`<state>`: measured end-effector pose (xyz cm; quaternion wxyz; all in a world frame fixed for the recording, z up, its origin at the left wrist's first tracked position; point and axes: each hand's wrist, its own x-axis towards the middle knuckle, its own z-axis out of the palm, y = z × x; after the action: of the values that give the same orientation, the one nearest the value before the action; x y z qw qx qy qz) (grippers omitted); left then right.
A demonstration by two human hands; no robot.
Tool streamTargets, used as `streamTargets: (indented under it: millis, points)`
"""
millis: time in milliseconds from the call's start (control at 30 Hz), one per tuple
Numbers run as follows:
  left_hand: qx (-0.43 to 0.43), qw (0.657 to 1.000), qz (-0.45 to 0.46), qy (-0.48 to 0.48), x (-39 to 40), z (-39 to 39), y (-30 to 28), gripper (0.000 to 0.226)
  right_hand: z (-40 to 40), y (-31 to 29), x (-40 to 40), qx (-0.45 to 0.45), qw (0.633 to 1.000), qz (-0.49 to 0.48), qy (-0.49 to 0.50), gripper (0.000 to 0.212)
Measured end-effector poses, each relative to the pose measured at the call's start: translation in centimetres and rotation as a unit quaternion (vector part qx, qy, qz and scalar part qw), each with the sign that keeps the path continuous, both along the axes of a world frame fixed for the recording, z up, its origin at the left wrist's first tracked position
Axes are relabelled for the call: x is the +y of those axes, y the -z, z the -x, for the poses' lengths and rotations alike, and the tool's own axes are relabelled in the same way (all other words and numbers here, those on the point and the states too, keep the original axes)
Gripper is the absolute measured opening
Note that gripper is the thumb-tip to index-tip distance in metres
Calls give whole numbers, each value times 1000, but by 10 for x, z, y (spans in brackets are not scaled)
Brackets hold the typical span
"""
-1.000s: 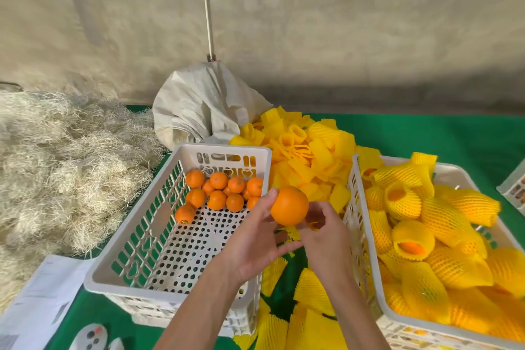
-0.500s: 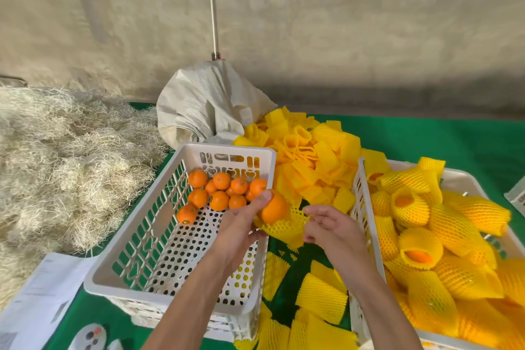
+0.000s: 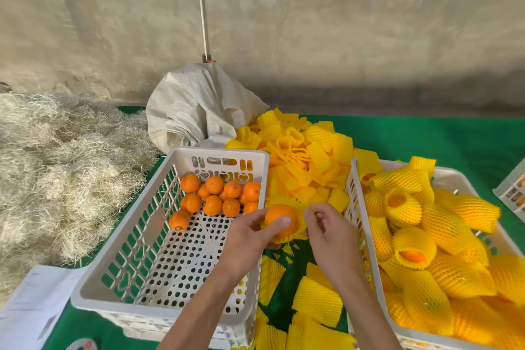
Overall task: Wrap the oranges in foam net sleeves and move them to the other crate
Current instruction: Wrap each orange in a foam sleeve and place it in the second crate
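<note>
I am working over a green worktop (image 3: 443, 139), midway through sleeving one orange (image 3: 279, 217). My left hand (image 3: 252, 239) grips that orange from below and behind, thumb across its near face, holding it in the air between the two crates. My right hand (image 3: 326, 231) pinches the rim of the foam net sleeve (image 3: 295, 233), which so far covers only the underside and far side of the fruit. To do this well, I think I should keep the mouth stretched wide with the right fingers and push the orange down with the left thumb, so the net rolls evenly up over it and does not bunch on one side.

The right crate (image 3: 451, 172) is the fuller one, heaped with wrapped oranges (image 3: 443, 227) in yellow netting. The left crate (image 3: 221, 153) is mostly bare mesh floor, with about a dozen loose oranges (image 3: 216, 194) clustered at its far end. Behind and between the crates lies a pile of spare sleeves (image 3: 301, 150), with several more on the worktop below my hands.
</note>
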<state>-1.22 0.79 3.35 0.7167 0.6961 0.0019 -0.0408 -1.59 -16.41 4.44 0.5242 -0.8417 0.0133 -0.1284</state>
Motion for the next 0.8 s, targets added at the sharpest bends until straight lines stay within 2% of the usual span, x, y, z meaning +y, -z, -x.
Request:
streamTargets:
  millis: [67, 167, 267, 400, 467, 600, 700, 800]
  points:
    - [-62, 990, -126, -27, -2, -2, 4, 35, 4, -4, 1, -58, 998, 28, 11, 17]
    - [-145, 947, -277, -78, -6, -8, 7, 34, 13, -4, 14, -126, 988, 84, 17, 14]
    - [-133, 933, -300, -147, -12, -13, 3, 43, 19, 2, 26, -141, 986, 91, -9, 13]
    - [-101, 954, -229, -163, -17, -18, 3, 64, 19, 3, 20, -148, 986, 76, -19, 11]
    - [-121, 959, -201, -157, -20, -19, 3, 70, 21, 0, 16, -129, 991, 26, -22, 11]
    - [-172, 937, -265, -146, -29, -20, 3, 59, 24, 0, 13, 18, 992, -112, 45, 59]
    - [-190, 932, -272, -149, -34, -19, 2, 54, 18, 3, 8, 103, 973, -204, 40, 63]
    - [-214, 928, -284, -116, -45, -14, -2, 57, 15, 0, 2, 180, 935, -305, -1, 66]
